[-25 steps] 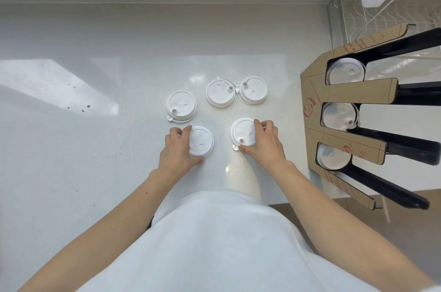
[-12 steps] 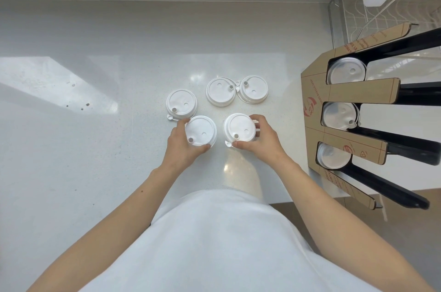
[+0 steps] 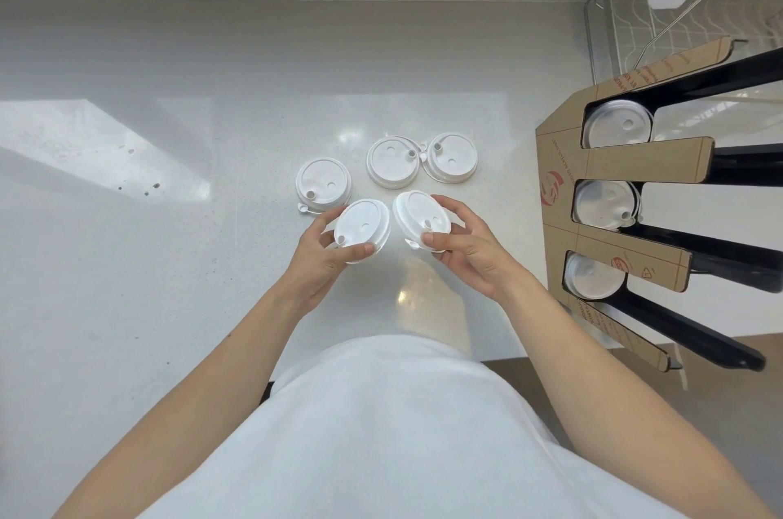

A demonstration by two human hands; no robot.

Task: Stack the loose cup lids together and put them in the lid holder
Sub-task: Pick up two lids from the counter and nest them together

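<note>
White lid [image 3: 363, 229] pinched by left hand [image 3: 320, 264]

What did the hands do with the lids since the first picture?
Each hand picked up a lid off the counter. The left hand now holds one lid and the right hand another, lifted, tilted and brought close together. The three other loose lids and the lid holder stayed put.

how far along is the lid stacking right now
Done: nothing stacked yet; the lid holder shows lids in three slots. In hand: the left hand and right hand each hold one lid, tilted, side by side. Left: three loose lids lie on the counter.
</note>
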